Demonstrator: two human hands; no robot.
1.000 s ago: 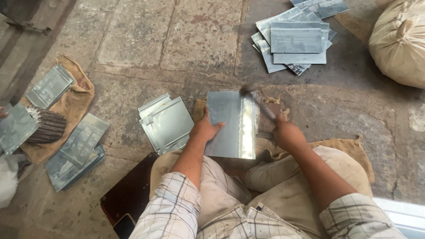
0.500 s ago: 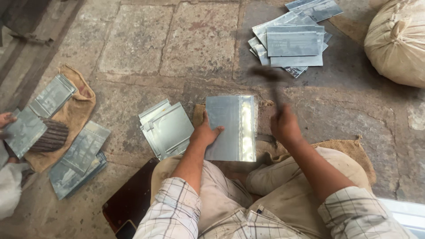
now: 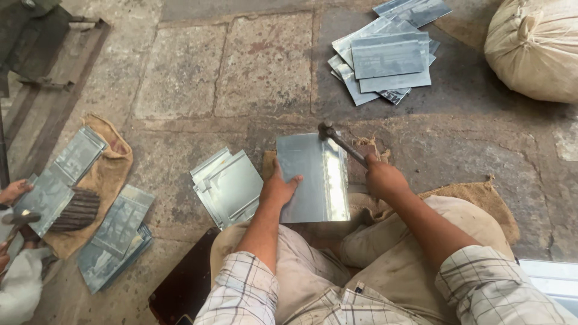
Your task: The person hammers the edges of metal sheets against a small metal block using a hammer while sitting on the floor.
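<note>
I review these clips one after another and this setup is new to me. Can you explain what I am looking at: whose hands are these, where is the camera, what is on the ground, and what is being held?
There is no machine here. The camera sits on a person's head and looks down at their own arms and lap. The left hand presses flat on a shiny metal sheet that lies on the stone floor. The right hand grips a hammer, whose head is at the sheet's upper right corner. Beside the left hand lies a small stack of similar sheets; another pile of sheets lies farther off, near a stuffed sack. At the left edge another person's hands work over more sheets on burlap.
</note>
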